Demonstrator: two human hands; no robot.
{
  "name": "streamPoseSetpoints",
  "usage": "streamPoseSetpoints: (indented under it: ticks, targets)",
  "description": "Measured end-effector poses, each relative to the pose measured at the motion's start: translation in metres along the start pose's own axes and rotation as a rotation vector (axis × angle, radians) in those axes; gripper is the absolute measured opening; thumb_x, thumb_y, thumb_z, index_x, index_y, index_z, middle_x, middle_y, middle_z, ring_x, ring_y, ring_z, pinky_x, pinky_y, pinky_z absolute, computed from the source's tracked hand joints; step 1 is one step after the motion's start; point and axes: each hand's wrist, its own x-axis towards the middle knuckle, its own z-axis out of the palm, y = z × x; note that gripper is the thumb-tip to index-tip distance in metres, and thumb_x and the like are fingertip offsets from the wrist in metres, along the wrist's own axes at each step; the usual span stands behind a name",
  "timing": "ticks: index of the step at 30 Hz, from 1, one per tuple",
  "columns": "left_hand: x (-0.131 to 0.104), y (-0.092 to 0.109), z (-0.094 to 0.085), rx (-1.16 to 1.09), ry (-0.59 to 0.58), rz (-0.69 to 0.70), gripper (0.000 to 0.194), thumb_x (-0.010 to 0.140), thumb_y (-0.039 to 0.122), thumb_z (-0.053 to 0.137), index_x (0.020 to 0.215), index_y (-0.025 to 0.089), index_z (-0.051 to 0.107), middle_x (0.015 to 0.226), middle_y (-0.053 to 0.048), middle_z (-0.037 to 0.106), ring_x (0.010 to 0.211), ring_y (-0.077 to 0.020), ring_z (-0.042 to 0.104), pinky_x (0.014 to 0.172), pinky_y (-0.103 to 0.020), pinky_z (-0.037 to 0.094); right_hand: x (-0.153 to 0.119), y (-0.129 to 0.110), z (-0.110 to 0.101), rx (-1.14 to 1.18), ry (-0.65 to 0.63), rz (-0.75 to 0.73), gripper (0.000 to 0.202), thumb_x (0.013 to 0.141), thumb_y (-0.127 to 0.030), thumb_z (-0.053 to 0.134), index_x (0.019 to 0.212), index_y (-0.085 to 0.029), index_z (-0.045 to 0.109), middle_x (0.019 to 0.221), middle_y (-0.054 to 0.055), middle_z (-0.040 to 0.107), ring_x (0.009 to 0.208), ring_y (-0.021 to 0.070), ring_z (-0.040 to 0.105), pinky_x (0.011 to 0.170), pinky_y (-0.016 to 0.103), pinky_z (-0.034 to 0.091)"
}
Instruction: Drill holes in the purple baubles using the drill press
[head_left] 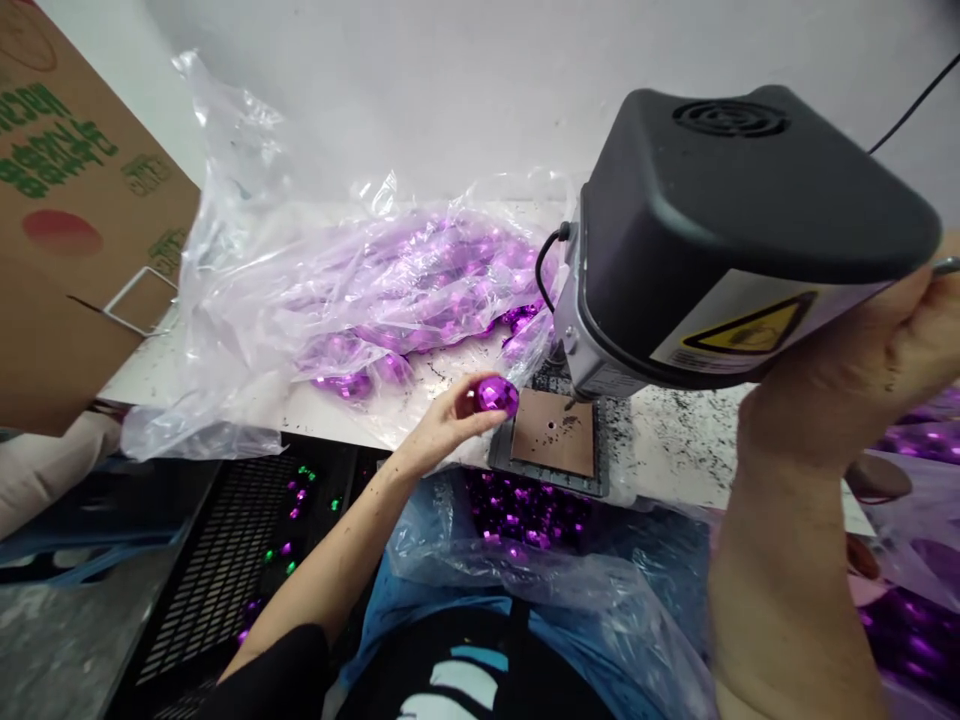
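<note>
My left hand (450,425) pinches a shiny purple faceted ball (498,397) between thumb and fingers, at the left edge of a small machine's base. A brown square plate (553,432) with a small hole lies on that base, under the tip of the black-housed bench drill (750,230). My right hand (900,330) is raised at the drill's right side, its fingers curled around a metal lever (946,265) that shows only in part at the frame's edge. Dark shavings are scattered around the plate.
Clear plastic bag (300,290) full of purple balls covers the table's back left. A cardboard box (67,220) stands at left, a black crate (202,570) below. Purple pieces (529,515) lie in plastic at my lap. More purple balls (911,640) are at lower right.
</note>
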Motion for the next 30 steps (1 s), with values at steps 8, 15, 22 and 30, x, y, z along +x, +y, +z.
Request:
streamPoseSetpoints:
  ticks: [8,15,22,30]
  targets:
    - [0.009,-0.023,0.040,-0.002,-0.088,-0.074,0.054,0.083,0.044,0.072,0.129,0.021,0.057,0.112,-0.006,0.069,0.089,-0.0173,0.066,0.075,-0.029,0.055,0.009,0.005,0.007,-0.060,-0.038,0.066,0.066,0.086,-0.073,0.036,0.068,-0.010,0.040,0.064,-0.002,0.028,0.066,-0.0002,0.031,0.069,0.022,0.027]
    - [0.022,-0.032,0.061,0.269,-0.041,0.095,0.044,0.088,0.036,0.068,0.127,0.019,0.058,0.126,-0.009,0.066,0.115,-0.0233,0.063,0.104,-0.041,0.048,0.009,-0.001,0.006,-0.053,-0.054,0.088,0.067,0.082,-0.076,0.035,0.068,-0.011,0.035,0.064,-0.003,0.028,0.066,-0.0003,0.027,0.067,0.020,0.023]
    - [0.019,-0.039,0.071,0.611,0.028,0.317,0.049,0.091,0.036,0.067,0.134,0.022,0.050,0.127,-0.010,0.061,0.118,-0.0247,0.060,0.103,-0.042,0.049,0.009,-0.001,0.008,-0.047,-0.036,0.079,0.064,0.085,-0.072,0.035,0.067,-0.011,0.034,0.063,-0.003,0.027,0.064,-0.0013,0.028,0.065,0.019,0.023]
    - [0.019,-0.045,0.085,0.742,0.072,0.409,0.049,0.089,0.038,0.069,0.131,0.020,0.052,0.129,-0.012,0.060,0.122,-0.0268,0.056,0.105,-0.043,0.043,0.006,0.003,0.008,0.000,-0.037,0.092,0.059,0.088,-0.065,0.041,0.068,-0.010,0.038,0.066,-0.002,0.028,0.071,0.0001,0.038,0.071,0.020,0.031]
